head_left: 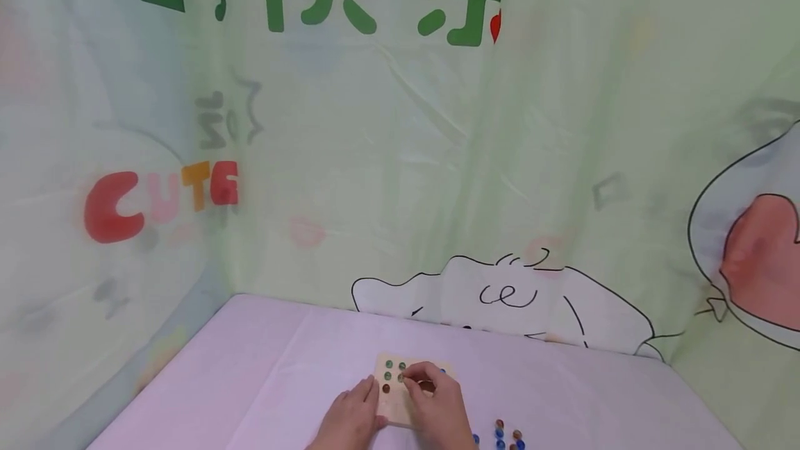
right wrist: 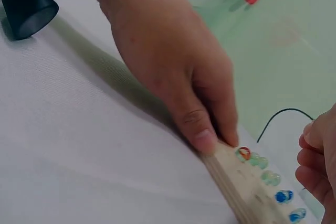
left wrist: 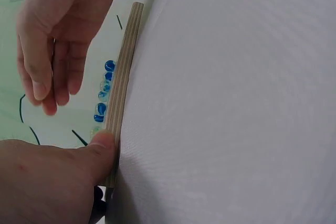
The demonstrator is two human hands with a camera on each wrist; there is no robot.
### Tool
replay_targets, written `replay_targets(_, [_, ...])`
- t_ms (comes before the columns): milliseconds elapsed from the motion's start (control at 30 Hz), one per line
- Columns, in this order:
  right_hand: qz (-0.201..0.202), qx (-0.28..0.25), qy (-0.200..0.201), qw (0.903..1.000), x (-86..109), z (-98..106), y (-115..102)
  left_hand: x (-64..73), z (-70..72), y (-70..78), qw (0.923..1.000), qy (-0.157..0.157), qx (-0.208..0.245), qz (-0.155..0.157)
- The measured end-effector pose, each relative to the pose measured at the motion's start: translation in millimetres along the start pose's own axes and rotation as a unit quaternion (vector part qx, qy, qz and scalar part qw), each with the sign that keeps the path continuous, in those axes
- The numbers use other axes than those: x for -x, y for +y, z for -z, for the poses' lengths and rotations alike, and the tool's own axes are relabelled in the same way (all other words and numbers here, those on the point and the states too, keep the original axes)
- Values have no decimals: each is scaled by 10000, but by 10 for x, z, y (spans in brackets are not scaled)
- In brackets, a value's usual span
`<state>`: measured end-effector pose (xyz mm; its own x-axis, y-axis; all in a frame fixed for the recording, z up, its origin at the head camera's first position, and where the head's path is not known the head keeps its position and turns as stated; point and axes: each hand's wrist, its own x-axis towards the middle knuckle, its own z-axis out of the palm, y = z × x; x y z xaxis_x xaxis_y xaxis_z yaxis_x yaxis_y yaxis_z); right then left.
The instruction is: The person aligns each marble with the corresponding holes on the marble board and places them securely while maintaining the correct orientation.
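Note:
My left hand [head_left: 351, 414] grips the near left corner of a pale wooden board [head_left: 395, 408], its thumb [right wrist: 203, 141] against the board's edge. Green marbles [head_left: 389, 364] sit in the board's far left part, with a red-brown marble [head_left: 385, 388] just nearer. Over the board, my right hand [head_left: 439, 401] has its thumb and forefinger tips together, overlapping a green marble in the head view. In the left wrist view, the right hand [left wrist: 60, 38] hangs above the board's surface. I cannot tell whether a marble is between its fingertips. Blue marbles [right wrist: 284, 196] also sit on the board.
Several loose blue and red-brown marbles [head_left: 500, 434] lie on the pale cloth-covered table [head_left: 275, 353], right of the board. A printed curtain [head_left: 375, 158] hangs behind the table and to its left. A dark device [right wrist: 29, 3] is at the left wrist.

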<state>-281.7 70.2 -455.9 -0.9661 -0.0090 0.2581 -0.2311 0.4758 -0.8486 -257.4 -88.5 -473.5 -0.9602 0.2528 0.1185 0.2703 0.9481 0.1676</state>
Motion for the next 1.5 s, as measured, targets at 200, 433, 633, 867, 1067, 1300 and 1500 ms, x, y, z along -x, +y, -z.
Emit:
replay_targets(200, [223, -46, 213, 9995, 72, 219, -41, 5, 5, -9, 9994, -184, 250, 180])
replay_targets(433, [-25, 73, 425, 9991, 145, 480, -39, 36, 9, 4, 9993, -179, 255, 200])
replay_targets(633, [-362, 273, 541, 9975, 217, 720, 30, 52, 2, -9, 9996, -144, 224, 93])
replay_targets(867, [-676, 547, 695, 9938, 350, 1026, 117, 68, 21, -18, 9995, -159, 252, 121])
replay_targets(1067, [-845, 360, 914, 9916, 455, 1226, 203, 103, 66, -30, 9998, -49, 191, 2])
replay_targets(1300, [-1074, 524, 996, 9878, 523, 1400, 487, 108, 71, -17, 9998, 9, 210, -51])
replay_targets(1500, [-1372, 416, 994, 9847, 510, 1546, 743, 110, 56, 5, 9998, -65, 212, 17])
